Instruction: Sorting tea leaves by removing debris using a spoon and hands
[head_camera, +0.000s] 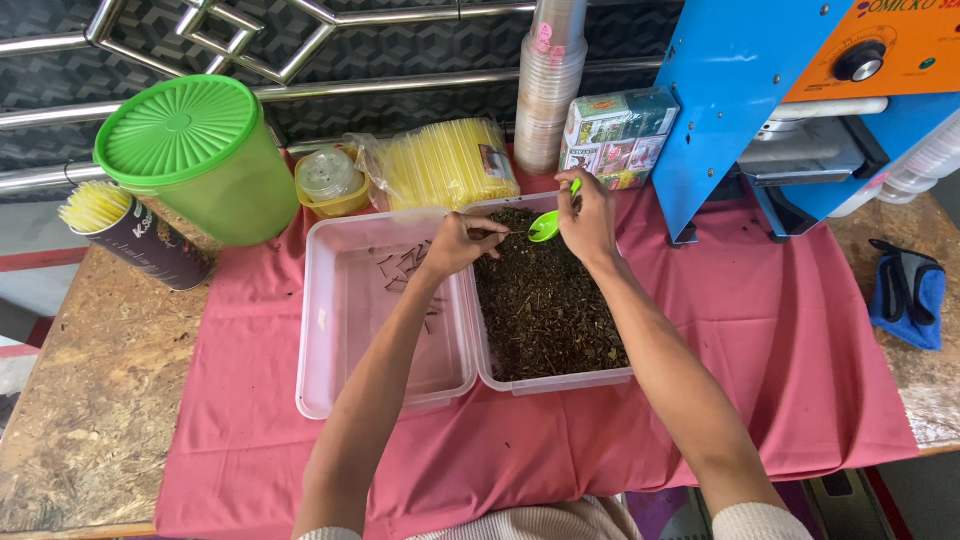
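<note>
Holding a small green scoop (545, 226) by its handle, the right hand (588, 222) hovers over the far end of a clear plastic tray (560, 381) filled with dark, dry, crumbly leaf matter (545, 300) — its fingers are closed around the handle, and the scoop's bowl points toward the other hand. The left hand (455, 243) reaches across from the neighbouring tray, fingers pinched together at the edge of the dark material just beside the scoop's bowl; whether it grips anything between the fingertips is too small to tell. That second clear tray (340, 395) sits touching the first on its left side and holds only a scatter of small dark sticks (405, 268) near its far end. Both trays rest on a pink cloth (780, 340) spread over a rough chipboard table (90, 400). Behind them stand a green lidded tub (200, 160), a bag of yellow straws (445, 165), a stack of clear cups (550, 85) and a blue machine (740, 90).
</note>
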